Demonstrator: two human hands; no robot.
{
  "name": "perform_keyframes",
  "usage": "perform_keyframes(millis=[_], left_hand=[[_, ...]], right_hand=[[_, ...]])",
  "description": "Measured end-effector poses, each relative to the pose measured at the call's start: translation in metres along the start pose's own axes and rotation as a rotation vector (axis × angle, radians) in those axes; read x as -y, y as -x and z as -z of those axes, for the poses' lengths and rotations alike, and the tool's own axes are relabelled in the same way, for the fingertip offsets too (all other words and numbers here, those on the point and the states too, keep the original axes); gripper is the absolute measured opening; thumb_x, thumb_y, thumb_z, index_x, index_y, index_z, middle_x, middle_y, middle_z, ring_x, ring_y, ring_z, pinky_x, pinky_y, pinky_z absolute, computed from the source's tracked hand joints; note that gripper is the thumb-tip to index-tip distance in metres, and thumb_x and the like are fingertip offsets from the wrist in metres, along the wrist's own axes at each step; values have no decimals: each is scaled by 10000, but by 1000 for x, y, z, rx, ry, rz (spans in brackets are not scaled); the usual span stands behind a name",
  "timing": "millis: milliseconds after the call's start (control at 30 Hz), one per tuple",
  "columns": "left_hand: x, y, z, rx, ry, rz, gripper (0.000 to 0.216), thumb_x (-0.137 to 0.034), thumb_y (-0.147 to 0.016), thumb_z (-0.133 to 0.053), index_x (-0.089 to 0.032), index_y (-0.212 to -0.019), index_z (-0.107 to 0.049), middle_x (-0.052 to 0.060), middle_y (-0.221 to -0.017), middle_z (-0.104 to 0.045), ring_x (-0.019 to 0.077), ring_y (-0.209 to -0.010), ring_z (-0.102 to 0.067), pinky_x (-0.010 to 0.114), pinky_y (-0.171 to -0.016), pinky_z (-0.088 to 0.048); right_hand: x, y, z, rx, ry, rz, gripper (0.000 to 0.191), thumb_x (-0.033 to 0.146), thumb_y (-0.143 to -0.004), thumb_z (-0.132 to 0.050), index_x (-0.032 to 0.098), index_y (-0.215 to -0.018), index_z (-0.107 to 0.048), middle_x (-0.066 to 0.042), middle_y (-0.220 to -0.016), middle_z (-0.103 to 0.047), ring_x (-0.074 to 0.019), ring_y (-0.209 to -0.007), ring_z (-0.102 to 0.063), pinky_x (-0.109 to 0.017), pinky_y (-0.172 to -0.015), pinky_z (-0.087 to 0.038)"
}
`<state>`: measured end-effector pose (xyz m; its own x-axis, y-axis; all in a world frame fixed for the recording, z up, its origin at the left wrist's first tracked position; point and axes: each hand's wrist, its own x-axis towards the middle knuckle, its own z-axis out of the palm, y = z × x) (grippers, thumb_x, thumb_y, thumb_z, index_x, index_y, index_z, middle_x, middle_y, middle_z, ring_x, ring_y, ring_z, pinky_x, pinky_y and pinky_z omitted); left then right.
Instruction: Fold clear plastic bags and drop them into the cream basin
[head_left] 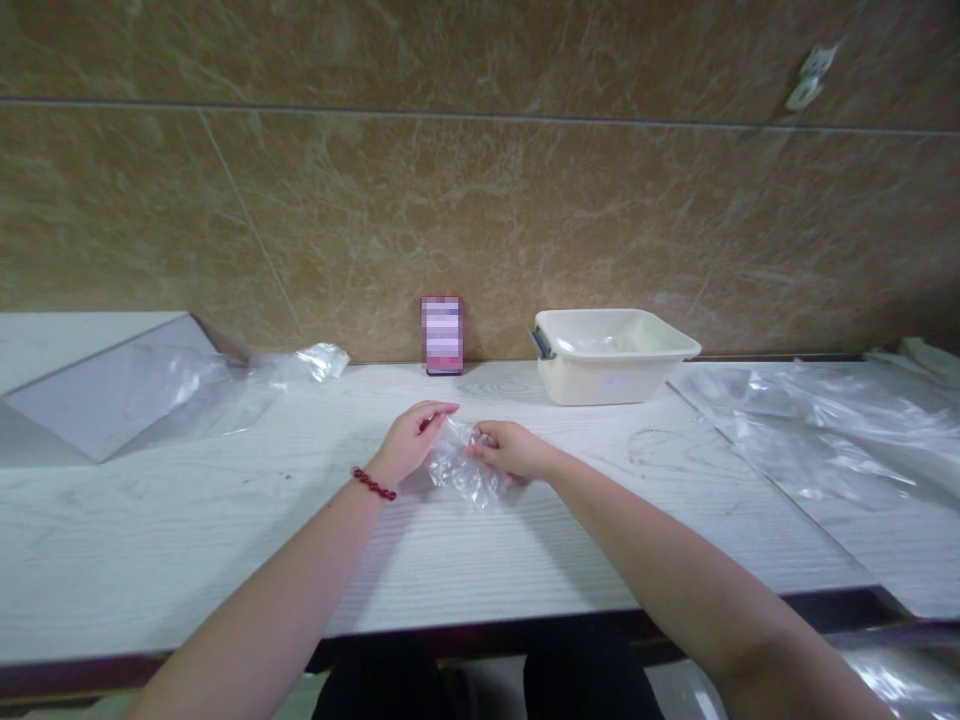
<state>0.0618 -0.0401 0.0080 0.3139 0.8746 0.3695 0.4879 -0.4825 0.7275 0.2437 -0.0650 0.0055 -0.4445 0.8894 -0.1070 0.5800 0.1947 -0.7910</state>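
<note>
Between my two hands, just above the white wood-grain table (pixel 247 560), is a crumpled clear plastic bag (pixel 465 480). My left hand (pixel 412 435), with a red bead bracelet (pixel 373 484) at the wrist, pinches the bag's upper left edge between thumb and fingers. My right hand (pixel 517 450) grips the bag's right side, its thumb lying on top and the other fingers partly hidden beneath. Whether anything lies inside the bag I cannot make out.
A phone (pixel 442 335) leans against the brown marbled wall. Right of it stands a cream plastic tub (pixel 600 385) with a grey handle. Clear plastic sheets (pixel 825 430) cover the table's right side. At the left are a white box-like panel (pixel 112 400) and more clear plastic (pixel 292 370).
</note>
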Motion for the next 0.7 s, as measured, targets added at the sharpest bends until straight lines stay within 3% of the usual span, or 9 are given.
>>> perform_keyframes(millis=[167, 267, 433, 567, 700], left_hand=[[-2, 2, -2, 80, 60, 1, 279, -299, -764, -415, -172, -933, -597, 46, -949, -580, 165, -855, -518, 279, -753, -407], [-4, 4, -7, 159, 216, 70, 305, -341, -747, -449, -167, -960, -581, 54, -917, -591, 156, -788, -535, 261, -679, -426], [-5, 5, -11, 67, 669, 323, 438, -403, -741, -462, -193, -1123, -420, 41, -862, -578, 112, -647, -548, 218, -541, -432], [-4, 2, -12, 115, 795, 434, 431, -287, -656, -603, -155, -1039, -456, 22, -759, -573, 100, -614, -548, 221, -570, -440], [-2, 2, -14, 170, 851, 474, 342, -250, -643, -625, -136, -931, -481, 30, -752, -584, 111, -639, -557, 258, -612, -459]], right_hand=[[2, 3, 4, 99, -112, 106, 305, 427, -717, -481, 129, -754, -533, 9, -594, -560, -54, -442, -461, -146, -393, -328], [1, 2, 3, 117, -205, 121, 321, 434, -711, -482, 122, -756, -544, 11, -580, -550, -58, -449, -452, -148, -395, -312], [-9, -7, 0, -39, -281, 73, 324, 440, -704, -488, 130, -770, -556, 35, -504, -495, -45, -398, -388, -148, -366, -272], [-14, -13, 0, -192, -351, 19, 337, 439, -728, -466, 143, -867, -550, 20, -548, -531, -55, -425, -428, -144, -381, -307], [-13, -13, 1, -204, -462, -12, 295, 405, -737, -478, 151, -871, -544, -2, -611, -571, -76, -482, -499, -150, -403, -354]])
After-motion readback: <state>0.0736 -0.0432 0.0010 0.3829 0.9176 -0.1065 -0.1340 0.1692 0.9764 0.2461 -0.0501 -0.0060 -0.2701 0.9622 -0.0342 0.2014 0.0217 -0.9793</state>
